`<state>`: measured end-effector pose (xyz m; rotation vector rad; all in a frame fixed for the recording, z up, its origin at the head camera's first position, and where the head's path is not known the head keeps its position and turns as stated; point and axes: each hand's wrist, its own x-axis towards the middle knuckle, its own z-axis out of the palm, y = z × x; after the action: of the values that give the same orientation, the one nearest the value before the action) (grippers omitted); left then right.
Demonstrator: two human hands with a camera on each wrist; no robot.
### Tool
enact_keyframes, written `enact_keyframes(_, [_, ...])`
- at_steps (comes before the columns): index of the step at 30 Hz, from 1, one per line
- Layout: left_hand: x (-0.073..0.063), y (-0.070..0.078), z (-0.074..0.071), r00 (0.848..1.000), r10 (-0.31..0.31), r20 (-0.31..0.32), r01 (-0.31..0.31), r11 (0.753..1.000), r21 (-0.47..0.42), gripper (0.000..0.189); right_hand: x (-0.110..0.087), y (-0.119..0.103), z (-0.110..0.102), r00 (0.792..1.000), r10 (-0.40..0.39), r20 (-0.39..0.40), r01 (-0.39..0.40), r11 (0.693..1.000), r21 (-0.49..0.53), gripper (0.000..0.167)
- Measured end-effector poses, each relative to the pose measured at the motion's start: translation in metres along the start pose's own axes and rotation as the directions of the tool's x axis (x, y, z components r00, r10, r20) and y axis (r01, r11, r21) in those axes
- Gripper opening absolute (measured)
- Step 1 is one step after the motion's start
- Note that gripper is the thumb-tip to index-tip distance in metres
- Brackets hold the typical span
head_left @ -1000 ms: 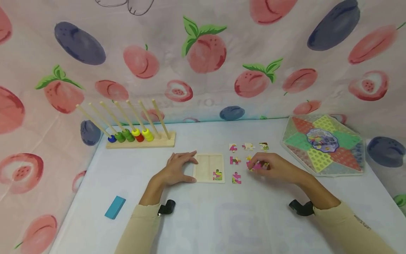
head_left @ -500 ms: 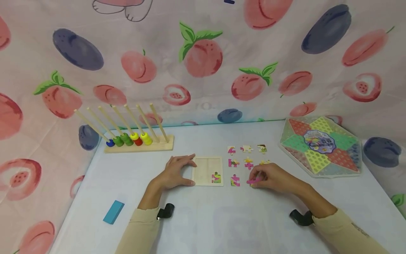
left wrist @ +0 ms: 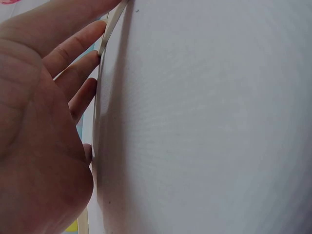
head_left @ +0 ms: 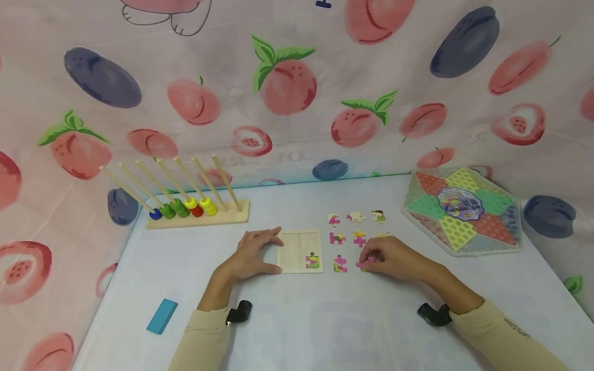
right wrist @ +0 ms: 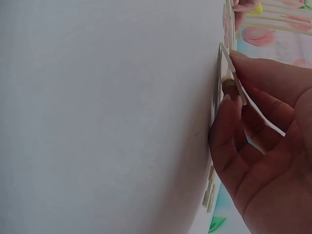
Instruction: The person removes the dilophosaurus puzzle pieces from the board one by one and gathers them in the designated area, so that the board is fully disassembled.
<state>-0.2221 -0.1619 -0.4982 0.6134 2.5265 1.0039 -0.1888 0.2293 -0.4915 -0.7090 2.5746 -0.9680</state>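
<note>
A light wooden puzzle tray point(head_left: 293, 252) lies mid-table with one pink-and-green jigsaw piece point(head_left: 313, 260) in its lower right corner. My left hand point(head_left: 252, 253) holds the tray at its left side, thumb at the near corner and index finger at the far one. In the left wrist view the fingertips point(left wrist: 96, 53) meet the tray's edge. Right of the tray, my right hand point(head_left: 394, 259) pinches a pink jigsaw piece point(head_left: 363, 264) between thumb and fingers, tilted close over the table. Loose jigsaw pieces point(head_left: 340, 264) lie in rows between tray and right hand, one partly hidden by that hand.
At the back left stands a wooden bead-counting rack point(head_left: 199, 221) with tall pegs and coloured beads. A hexagonal Chinese checkers box point(head_left: 464, 211) sits at the back right. A blue block point(head_left: 162, 316) lies at the front left. Fruit-printed cloth point(head_left: 287, 134) hangs behind the table.
My right hand has come nearer and slightly left from the middle row, bringing the pinched jigsaw piece beside the near row. The left hand keeps its place at the tray. The head view has shifted slightly.
</note>
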Motion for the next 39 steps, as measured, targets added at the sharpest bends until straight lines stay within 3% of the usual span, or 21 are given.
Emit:
enact_keyframes(11, [-0.001, 0.0, 0.001, 1.0, -0.021, 0.001, 0.021, 1.0, -0.008, 0.051, -0.001, 0.0, 0.003, 1.0, 0.01, -0.01, -0.01, 1.0, -0.015, 0.009])
enact_keyframes(22, [-0.001, -0.001, 0.002, 1.0, -0.003, -0.007, 0.002, 1.0, -0.012, 0.051, 0.001, 0.002, 0.004, 0.999, 0.033, -0.023, -0.034, 0.998, -0.043, 0.011])
enact_keyframes(28, [0.0, -0.001, 0.001, 1.0, 0.002, -0.007, -0.003, 1.0, -0.008, 0.051, 0.002, -0.003, 0.001, 0.997, 0.065, -0.029, -0.068, 0.992, -0.107, 0.01])
enact_keyframes(33, [-0.001, -0.001, 0.0, 1.0, 0.002, -0.005, -0.002, 1.0, 0.0, 0.051, 0.005, -0.008, 0.0, 0.992, 0.113, -0.056, -0.121, 0.979, -0.165, 0.021])
enact_keyframes(39, [-0.001, 0.0, -0.001, 1.0, 0.014, -0.003, -0.014, 1.0, 0.0, 0.05, 0.01, -0.011, 0.0, 0.992, 0.117, -0.037, -0.122, 0.977, -0.172, 0.027])
